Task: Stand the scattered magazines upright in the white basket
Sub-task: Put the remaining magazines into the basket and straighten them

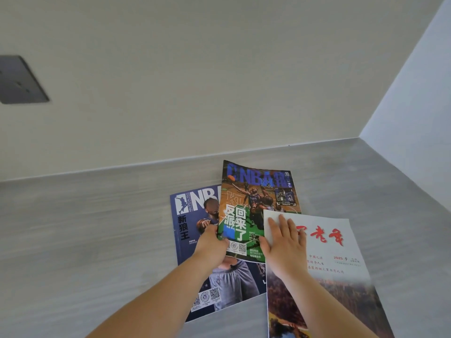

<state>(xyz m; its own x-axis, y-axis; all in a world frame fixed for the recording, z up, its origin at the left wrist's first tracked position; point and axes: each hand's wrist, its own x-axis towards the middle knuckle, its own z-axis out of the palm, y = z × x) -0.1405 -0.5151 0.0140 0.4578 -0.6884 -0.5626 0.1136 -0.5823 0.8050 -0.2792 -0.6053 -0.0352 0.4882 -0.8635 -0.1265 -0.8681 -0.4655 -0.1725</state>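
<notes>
Below: three magazines overlapping on grey counter (97, 228). Left hand (212, 245) pinches green magazine (256, 206) at left edge; right hand (284, 242) flat, fingers spread, on white magazine (341, 252). Blue magazine (192, 230) underneath. Thin, floppy, glossy; best gripped along spine. Basket unseen.

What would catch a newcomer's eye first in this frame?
Three overlapping magazines fan out on the grey table: a green NBA magazine in the middle, over a dark blue NBA magazine, with a white magazine with red lettering lapping its right. The left hand grips the green one's left edge; the right hand lies flat on the white one. No white basket is in view.
</notes>
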